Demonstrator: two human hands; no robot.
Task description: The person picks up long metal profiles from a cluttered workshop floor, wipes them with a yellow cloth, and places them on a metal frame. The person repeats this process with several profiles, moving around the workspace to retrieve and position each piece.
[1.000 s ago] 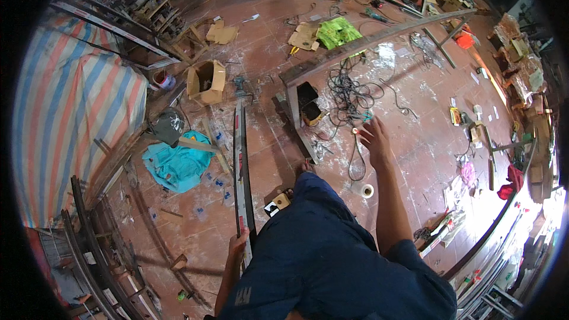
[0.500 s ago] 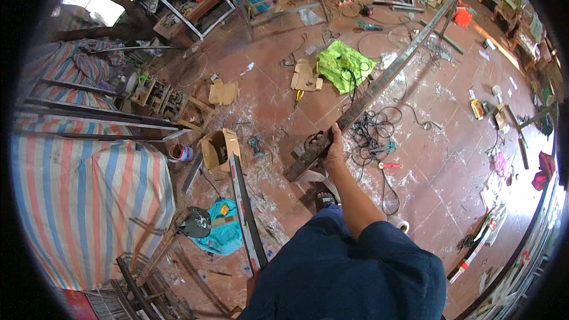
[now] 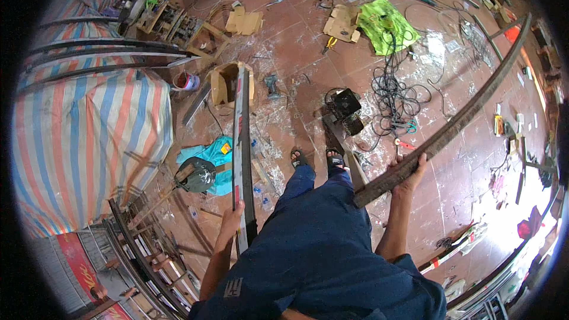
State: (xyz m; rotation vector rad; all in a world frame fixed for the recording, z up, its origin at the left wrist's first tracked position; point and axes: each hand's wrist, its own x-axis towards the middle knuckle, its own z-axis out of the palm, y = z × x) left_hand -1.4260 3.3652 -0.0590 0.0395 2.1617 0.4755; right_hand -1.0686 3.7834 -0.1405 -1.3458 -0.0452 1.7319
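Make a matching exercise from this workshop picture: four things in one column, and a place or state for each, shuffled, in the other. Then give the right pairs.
Things:
1. long dark metal beam
2. pale metal bar
3. bright green cloth
4. striped tarpaulin

Places or states:
A. spread flat on the red tiled floor, far ahead of the feet
B. its near end held in the right hand
C. draped over a bulk on the person's left
D. held by the left hand, running forward toward a cardboard box

Pairs: 1-B, 2-D, 3-A, 4-C
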